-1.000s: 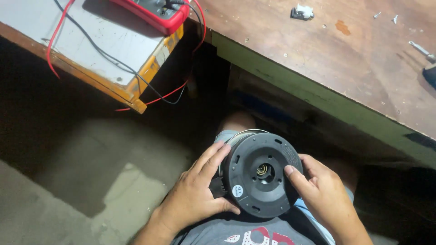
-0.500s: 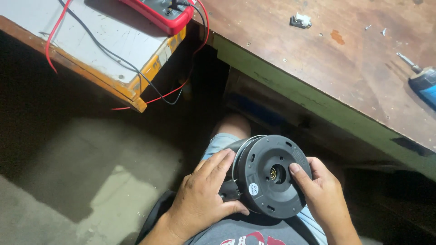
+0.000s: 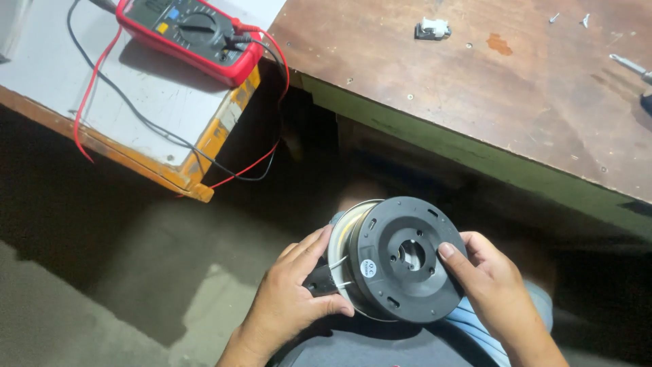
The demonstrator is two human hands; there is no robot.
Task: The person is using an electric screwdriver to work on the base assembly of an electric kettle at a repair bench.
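Note:
A round black motor housing (image 3: 401, 261) with a pale metal rim and a central hole rests on my lap, tilted toward me. My left hand (image 3: 292, 306) grips its left side, thumb curled under the rim near a white wire. On the right edge, my right hand (image 3: 492, 285) holds it with the thumb pressed on the black face. A small round sticker sits on the face near the left rim.
A red multimeter (image 3: 190, 34) with red and black leads lies on a grey-topped orange bench (image 3: 136, 102) at upper left. A brown wooden workbench (image 3: 489, 88) spans the upper right, carrying a small white part (image 3: 432, 28) and screws. Concrete floor lies below left.
The housing has turned slightly in my hands and its face now points more toward the camera. The view has shifted, and both hands keep their hold.

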